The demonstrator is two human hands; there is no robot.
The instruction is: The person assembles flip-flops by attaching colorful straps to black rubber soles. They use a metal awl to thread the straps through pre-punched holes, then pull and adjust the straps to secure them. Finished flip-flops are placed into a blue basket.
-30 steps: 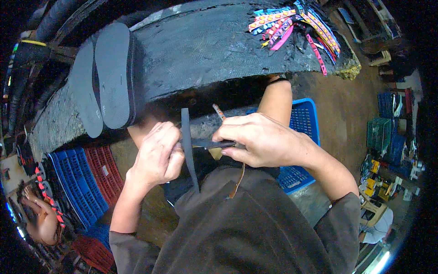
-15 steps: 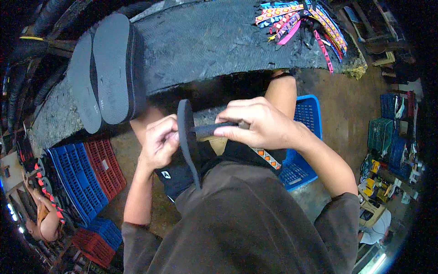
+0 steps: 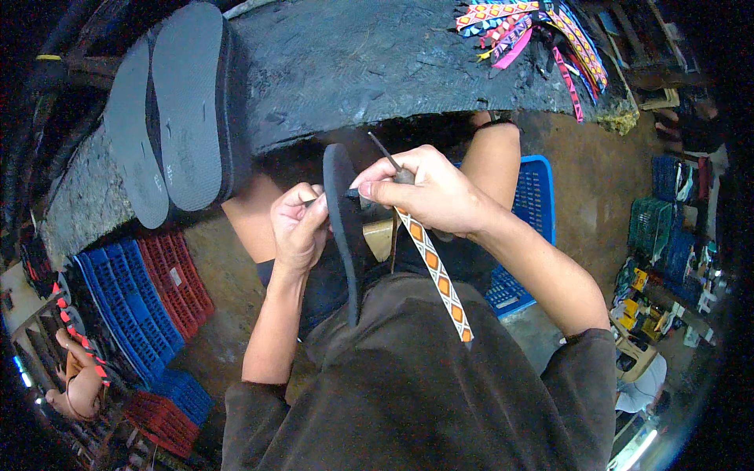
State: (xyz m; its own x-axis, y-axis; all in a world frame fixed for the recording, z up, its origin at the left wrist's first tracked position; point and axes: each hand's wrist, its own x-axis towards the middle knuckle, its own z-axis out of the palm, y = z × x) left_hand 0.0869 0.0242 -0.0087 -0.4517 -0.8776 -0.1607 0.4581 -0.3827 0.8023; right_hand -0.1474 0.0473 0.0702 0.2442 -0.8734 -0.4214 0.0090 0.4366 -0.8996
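Beside a flip-flop sole, a dark strip is pinched by the left hand, an awl-like tool by the right hand.

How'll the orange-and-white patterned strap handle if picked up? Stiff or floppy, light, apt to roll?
The patterned strap is probably flexible, since it looks thin and ribbon-like. Likely light too, being just a narrow band from under the right hand. Unlikely to roll, as it looks flat.

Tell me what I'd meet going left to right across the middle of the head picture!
Red crates, left hand, sole, right hand, blue basket, green crate.
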